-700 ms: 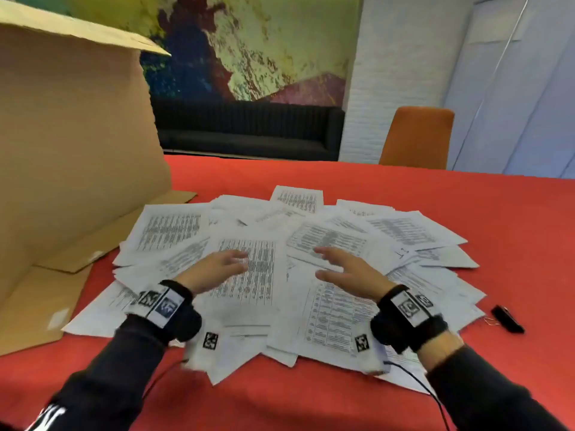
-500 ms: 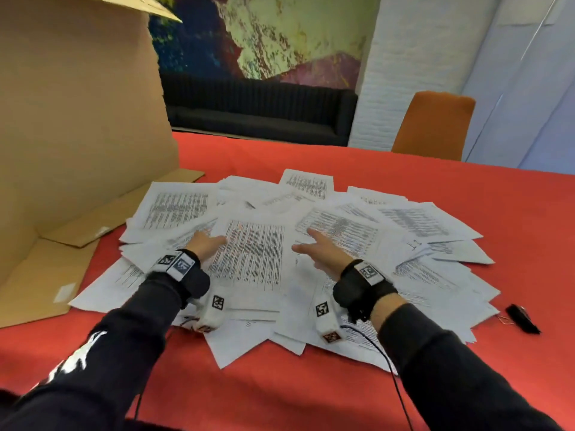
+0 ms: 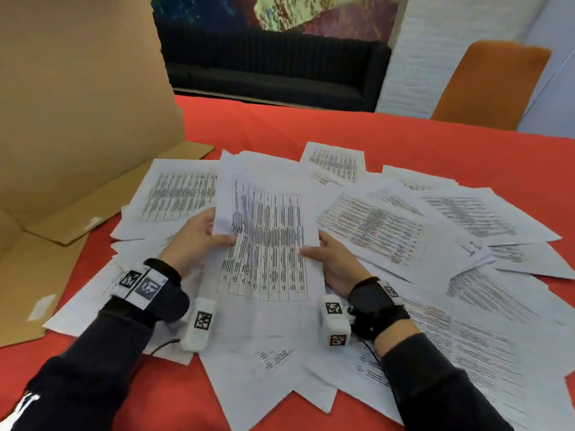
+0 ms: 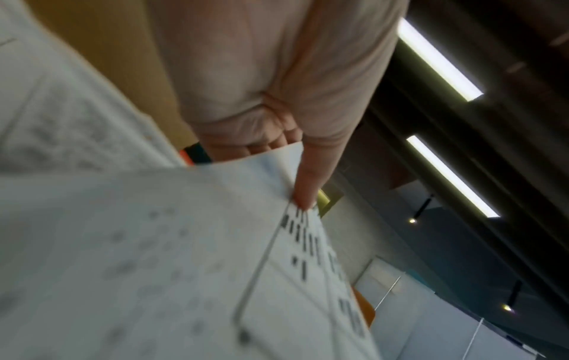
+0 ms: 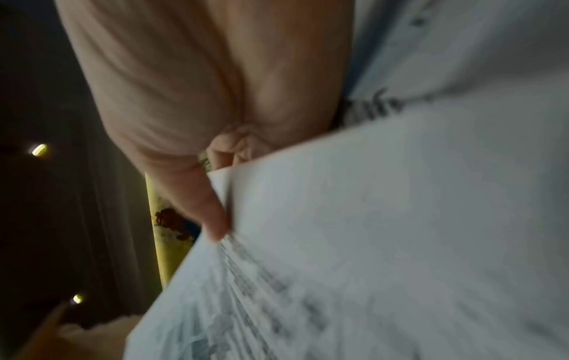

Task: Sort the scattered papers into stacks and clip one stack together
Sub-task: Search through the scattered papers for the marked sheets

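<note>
A wide spread of printed white papers [image 3: 389, 231] covers the red table [image 3: 311, 126]. Both hands hold one printed sheet [image 3: 267, 244] lifted over the middle of the spread. My left hand [image 3: 202, 241] pinches its left edge, thumb on top. My right hand [image 3: 329, 262] pinches its right edge. In the left wrist view the thumb [image 4: 311, 180] presses on the sheet [image 4: 184, 255] and the fingers lie under it. The right wrist view shows my thumb [image 5: 200, 202] on the sheet's [image 5: 369, 243] edge. No clip is in view.
A large open cardboard box [image 3: 77, 88] stands at the left, its flaps [image 3: 102, 206] lying on the table beside the papers. An orange chair [image 3: 491, 85] is at the far right edge. A dark sofa [image 3: 273, 70] sits behind the table.
Both hands went from lying flat on the papers to pinching one sheet at its sides and lifting it. The view has come closer, and the black clip at the right has left it.
</note>
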`<state>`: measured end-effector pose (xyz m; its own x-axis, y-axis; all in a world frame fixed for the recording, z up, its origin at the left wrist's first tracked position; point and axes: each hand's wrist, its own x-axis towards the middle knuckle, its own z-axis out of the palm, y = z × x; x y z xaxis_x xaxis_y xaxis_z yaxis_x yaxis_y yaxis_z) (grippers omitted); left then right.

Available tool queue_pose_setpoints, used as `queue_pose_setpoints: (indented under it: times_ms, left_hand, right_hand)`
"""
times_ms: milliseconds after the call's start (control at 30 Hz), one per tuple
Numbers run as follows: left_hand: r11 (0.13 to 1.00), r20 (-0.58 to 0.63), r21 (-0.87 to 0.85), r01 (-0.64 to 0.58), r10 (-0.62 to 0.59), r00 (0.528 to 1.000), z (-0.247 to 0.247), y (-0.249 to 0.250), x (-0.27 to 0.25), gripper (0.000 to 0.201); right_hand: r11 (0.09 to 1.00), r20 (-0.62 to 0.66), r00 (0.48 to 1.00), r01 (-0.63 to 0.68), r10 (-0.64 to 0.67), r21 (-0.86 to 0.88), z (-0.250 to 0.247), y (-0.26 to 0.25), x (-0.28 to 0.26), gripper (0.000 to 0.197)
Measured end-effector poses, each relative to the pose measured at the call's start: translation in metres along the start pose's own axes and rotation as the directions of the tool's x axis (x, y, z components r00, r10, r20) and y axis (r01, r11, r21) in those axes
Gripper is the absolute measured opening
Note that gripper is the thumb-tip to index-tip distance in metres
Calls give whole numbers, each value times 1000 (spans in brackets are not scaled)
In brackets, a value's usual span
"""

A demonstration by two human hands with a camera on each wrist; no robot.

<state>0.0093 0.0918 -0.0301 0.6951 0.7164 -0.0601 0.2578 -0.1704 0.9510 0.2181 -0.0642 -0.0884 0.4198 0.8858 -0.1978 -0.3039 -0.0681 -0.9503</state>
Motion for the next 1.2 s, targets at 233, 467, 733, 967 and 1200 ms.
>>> queue_pose_setpoints:
  times_ms: [233,467,733,967,1200]
  left_hand:
    - [867,68,-418,-272,329,942,-5,85,-36,41]
    - [980,37,-198,11,-4,999,41,80,-29,29]
    - [922,439,243,301,-381,814,110,34,-71,26]
    - [907,375,384,173,-324,869,129,30,-71,37]
    - [862,318,487,139,-324,891,155,23,-65,41]
  right_hand:
    - [997,173,984,22,-34,74,18,-29,-24,47]
    - [882,-243,881,307,-406,-357,-29,-116,-61,21]
    - [566,-315,946,-302,77,-768,-176,-119,-129,51]
    - [7,-268,938,-276,222,-961,-193,-85,-163,20]
    - [-161,-209,959,-179,192,-971,-169,-71,-157,28]
